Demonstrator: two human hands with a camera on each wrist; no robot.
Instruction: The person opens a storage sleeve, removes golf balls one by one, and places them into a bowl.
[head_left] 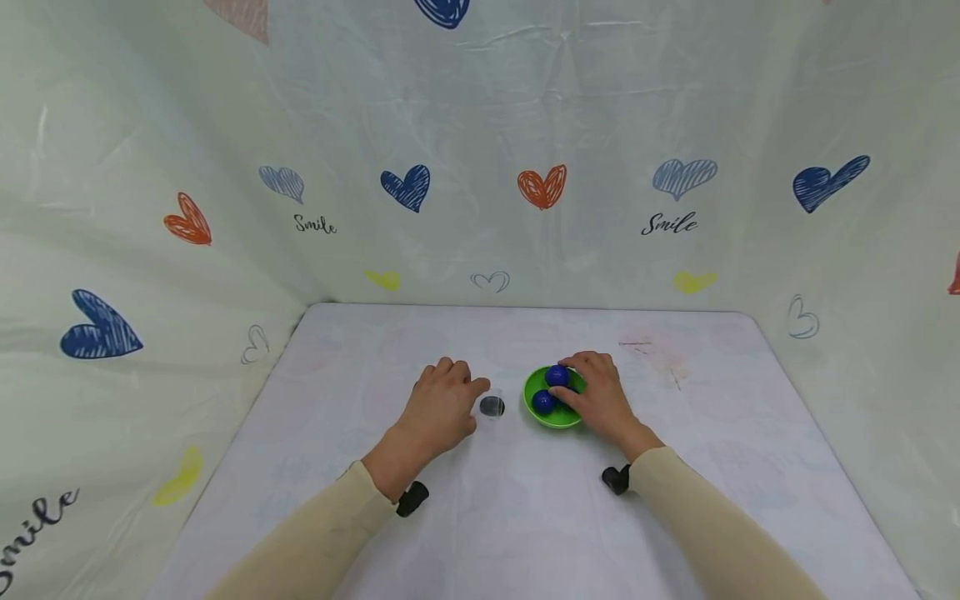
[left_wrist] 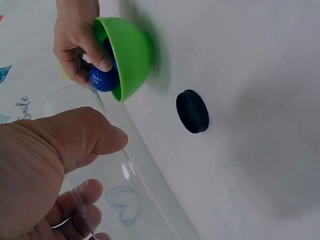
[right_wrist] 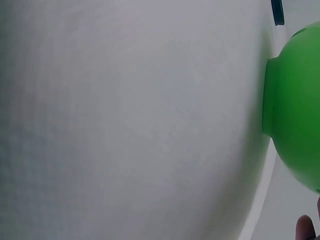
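Observation:
My left hand [head_left: 442, 404] grips a clear, see-through jar [left_wrist: 125, 171], its thumb and fingers on either side of the wall. The jar's round rim faces the bowl side in the left wrist view. Beyond it, a black lid [left_wrist: 192, 111] lies on the table. My right hand [head_left: 596, 393] is over a green bowl [head_left: 556, 423] that stands on the table. Its thumb and fingers pinch a blue ball [left_wrist: 104, 79] at the bowl's rim. Another blue ball [head_left: 543, 402] sits in the bowl beside it; the hand hides part of the inside.
The white-covered table [head_left: 525, 533] ends at a back edge against a hanging sheet [head_left: 480, 117] printed with hearts. The same sheet also closes off the left and right sides. Both sleeves carry a small black wrist device [head_left: 412, 499].

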